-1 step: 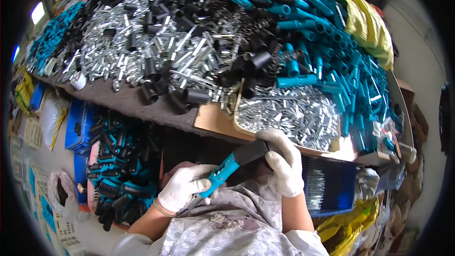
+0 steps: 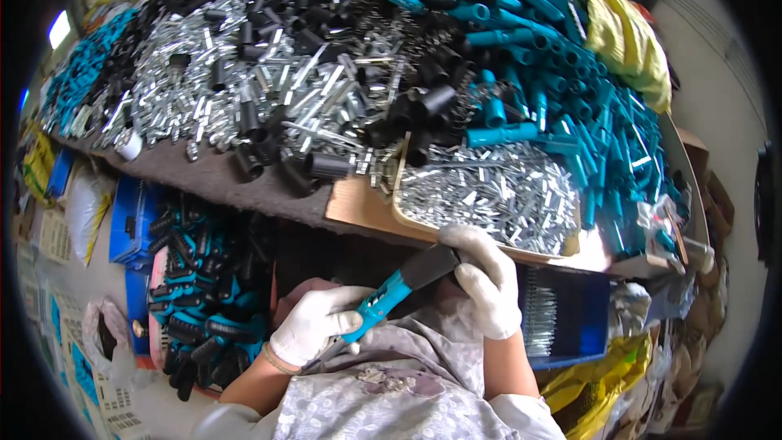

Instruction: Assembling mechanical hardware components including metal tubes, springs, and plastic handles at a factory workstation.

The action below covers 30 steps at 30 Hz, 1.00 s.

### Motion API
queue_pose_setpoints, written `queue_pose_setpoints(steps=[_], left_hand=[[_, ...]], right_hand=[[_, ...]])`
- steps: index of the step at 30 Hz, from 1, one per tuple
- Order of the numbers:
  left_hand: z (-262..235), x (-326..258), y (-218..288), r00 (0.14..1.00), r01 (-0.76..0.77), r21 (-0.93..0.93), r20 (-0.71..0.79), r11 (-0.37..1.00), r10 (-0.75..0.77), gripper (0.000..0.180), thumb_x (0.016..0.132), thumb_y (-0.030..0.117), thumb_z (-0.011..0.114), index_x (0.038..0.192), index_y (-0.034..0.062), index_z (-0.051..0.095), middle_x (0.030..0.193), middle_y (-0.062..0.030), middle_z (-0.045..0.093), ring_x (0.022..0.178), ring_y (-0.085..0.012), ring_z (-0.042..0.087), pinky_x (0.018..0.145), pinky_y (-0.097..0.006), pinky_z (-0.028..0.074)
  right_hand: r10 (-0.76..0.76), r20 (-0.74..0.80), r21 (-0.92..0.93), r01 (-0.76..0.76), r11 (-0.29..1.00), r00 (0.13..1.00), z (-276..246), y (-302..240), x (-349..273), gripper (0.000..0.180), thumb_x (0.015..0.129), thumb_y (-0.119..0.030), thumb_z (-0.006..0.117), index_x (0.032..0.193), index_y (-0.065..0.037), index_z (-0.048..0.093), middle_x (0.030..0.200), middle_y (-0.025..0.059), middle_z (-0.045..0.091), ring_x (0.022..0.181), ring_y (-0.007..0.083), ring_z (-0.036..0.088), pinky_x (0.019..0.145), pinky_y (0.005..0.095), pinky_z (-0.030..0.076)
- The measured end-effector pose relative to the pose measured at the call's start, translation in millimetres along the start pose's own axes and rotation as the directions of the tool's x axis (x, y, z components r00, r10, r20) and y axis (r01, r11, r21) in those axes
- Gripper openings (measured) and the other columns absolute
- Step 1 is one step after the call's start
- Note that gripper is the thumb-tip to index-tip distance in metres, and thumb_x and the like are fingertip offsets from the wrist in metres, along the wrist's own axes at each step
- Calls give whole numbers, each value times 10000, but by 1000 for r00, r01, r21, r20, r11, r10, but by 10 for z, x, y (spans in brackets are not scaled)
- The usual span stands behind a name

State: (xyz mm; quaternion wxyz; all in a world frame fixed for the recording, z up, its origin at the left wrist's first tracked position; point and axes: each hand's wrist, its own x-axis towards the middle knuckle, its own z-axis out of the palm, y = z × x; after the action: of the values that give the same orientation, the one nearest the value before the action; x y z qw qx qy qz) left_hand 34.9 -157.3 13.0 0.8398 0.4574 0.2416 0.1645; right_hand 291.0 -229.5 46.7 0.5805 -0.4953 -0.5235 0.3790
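You're holding the teal-and-black handle piece (image 2: 405,283) between both gloved hands right now, down close to your chest and just below the desk (image 2: 244,187) edge. Its long axis is running diagonally, low on your left and rising toward your right. Your left hand (image 2: 314,326) is wrapping the teal end, fingers (image 2: 342,301) curled shut around it, with a thin metal tip sticking out below that grip toward your lap. Your right hand (image 2: 487,277) is clamping the black sleeve end, fingers closed over its top. So the piece is sitting right between both sets of fingers, neither hand nearer than the other. The tray of small silver parts (image 2: 489,195) is lying just above your right hand's fingers, and the black sleeves (image 2: 326,165) are further up and to the left.
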Motion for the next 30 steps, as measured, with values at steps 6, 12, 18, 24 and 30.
queue_pose_setpoints(steps=[6,12,18,24,30], left_hand=[[148,121,-205,979,192,-150,92,970,-180,582,961,218,644,1377,-137,444,1102,-171,638,882,-211,657,700,-284,571],[234,242,-279,985,163,-131,71,978,-155,579,959,272,647,1331,-134,469,1042,-181,644,831,-202,658,659,-272,562],[575,337,-123,999,-20,166,-31,986,25,788,898,504,691,1321,-124,472,978,-111,645,746,-125,614,592,-220,492],[546,498,-411,969,-242,643,119,727,217,645,826,476,775,1196,-29,618,896,-144,703,808,-230,702,730,-334,535],[732,563,-207,947,-316,754,284,576,149,547,846,383,769,1214,3,630,914,-199,705,848,-320,727,735,-343,552]], right_hand=[[-124,76,-226,139,964,989,-132,159,-282,439,762,35,457,1161,13,639,1252,199,628,1188,335,600,1055,396,450],[-216,-47,-205,202,958,975,107,520,-564,598,846,-118,619,1403,-4,430,1438,241,438,1264,362,526,1097,442,401],[-343,-106,-231,312,921,933,244,580,-624,644,886,-258,704,1404,-7,416,1404,273,441,1178,363,576,963,422,500],[-463,7,-228,452,863,886,2,352,-575,179,856,-136,670,997,-31,635,938,137,620,896,347,600,810,429,503],[-479,-175,-737,209,643,860,-1082,-78,-533,89,834,-97,663,912,-58,677,901,116,672,820,323,651,766,413,527]])
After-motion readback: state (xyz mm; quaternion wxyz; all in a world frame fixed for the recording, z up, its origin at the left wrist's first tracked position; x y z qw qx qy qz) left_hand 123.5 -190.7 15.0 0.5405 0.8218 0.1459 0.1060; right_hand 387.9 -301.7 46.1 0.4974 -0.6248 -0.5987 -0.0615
